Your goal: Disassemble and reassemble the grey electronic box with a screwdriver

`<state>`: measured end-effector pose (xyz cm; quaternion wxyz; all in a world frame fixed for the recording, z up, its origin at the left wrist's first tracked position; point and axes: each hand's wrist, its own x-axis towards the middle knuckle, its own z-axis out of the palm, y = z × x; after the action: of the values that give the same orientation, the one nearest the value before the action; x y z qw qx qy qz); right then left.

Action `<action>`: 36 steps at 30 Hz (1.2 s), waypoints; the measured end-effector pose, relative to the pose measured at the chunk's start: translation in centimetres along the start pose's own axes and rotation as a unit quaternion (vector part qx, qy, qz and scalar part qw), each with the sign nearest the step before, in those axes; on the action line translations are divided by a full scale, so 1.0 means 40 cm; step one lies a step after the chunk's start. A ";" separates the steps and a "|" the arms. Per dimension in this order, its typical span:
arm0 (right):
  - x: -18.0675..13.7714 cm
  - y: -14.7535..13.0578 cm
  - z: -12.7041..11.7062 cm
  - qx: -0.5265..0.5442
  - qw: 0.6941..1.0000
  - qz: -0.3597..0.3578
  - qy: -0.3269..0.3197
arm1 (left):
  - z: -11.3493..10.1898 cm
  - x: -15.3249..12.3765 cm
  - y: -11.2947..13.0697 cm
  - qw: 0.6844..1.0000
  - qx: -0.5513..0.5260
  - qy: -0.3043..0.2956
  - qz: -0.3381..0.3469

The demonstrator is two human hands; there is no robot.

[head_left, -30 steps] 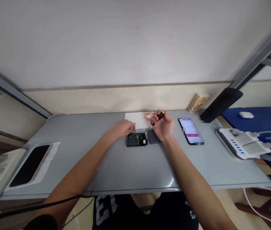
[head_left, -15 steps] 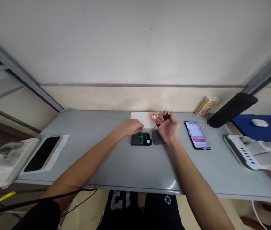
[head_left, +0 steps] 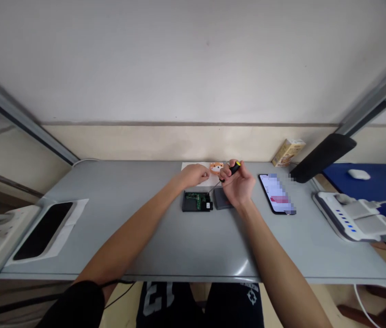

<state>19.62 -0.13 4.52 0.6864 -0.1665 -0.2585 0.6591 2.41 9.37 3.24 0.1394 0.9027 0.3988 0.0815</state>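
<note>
In my right hand (head_left: pixel 240 182) is a screwdriver (head_left: pixel 235 167) with a black and yellow handle, wrapped by the fingers. Its thin shaft slants down to the left, with the tip at the upper right part of an opened black device (head_left: pixel 188 204) that shows a green circuit board. My left hand (head_left: pixel 195 175) is closed in a pinch just above the device's far edge, over a white paper (head_left: pixel 189 165); anything between its fingertips is too small to make out. A dark grey cover-like piece (head_left: pixel 220 200) lies beside the device, partly under my right wrist.
An orange bear-face item (head_left: pixel 216 168) lies on the paper. Right of my hands are a lit phone (head_left: pixel 276 193), a small box (head_left: pixel 287 152), a black cylinder (head_left: pixel 324 157) and a power strip (head_left: pixel 339 216). On the left rest a dark phone (head_left: pixel 44 230) and another white power strip (head_left: pixel 4 237).
My left hand has lifted from the device's far edge to just above it, over the paper. The screwdriver stays in my right hand, tip still at the device. The view has shifted slightly.
</note>
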 end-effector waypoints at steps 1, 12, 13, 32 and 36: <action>-0.003 0.001 0.005 -0.009 1.000 0.000 0.001 | 0.000 -0.020 -0.004 1.000 -0.004 0.008 -0.004; -0.046 0.057 0.105 -0.093 0.994 -0.009 -0.052 | 0.047 -0.285 -0.055 0.978 -0.175 0.094 -0.066; -0.039 0.074 0.113 -0.108 0.992 -0.002 -0.063 | 0.049 -0.284 -0.056 0.978 -0.175 0.092 -0.062; 0.011 0.152 0.120 -0.154 0.987 -0.002 -0.055 | 0.044 -0.282 -0.045 0.984 -0.146 0.089 -0.050; 0.011 0.156 0.116 -0.130 0.990 -0.012 -0.061 | 0.045 -0.283 -0.042 0.985 -0.147 0.085 -0.042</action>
<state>11.84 0.28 4.81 0.6493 -0.2106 -0.3854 0.6209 -5.84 1.71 0.59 0.2395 0.8448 0.4302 0.2095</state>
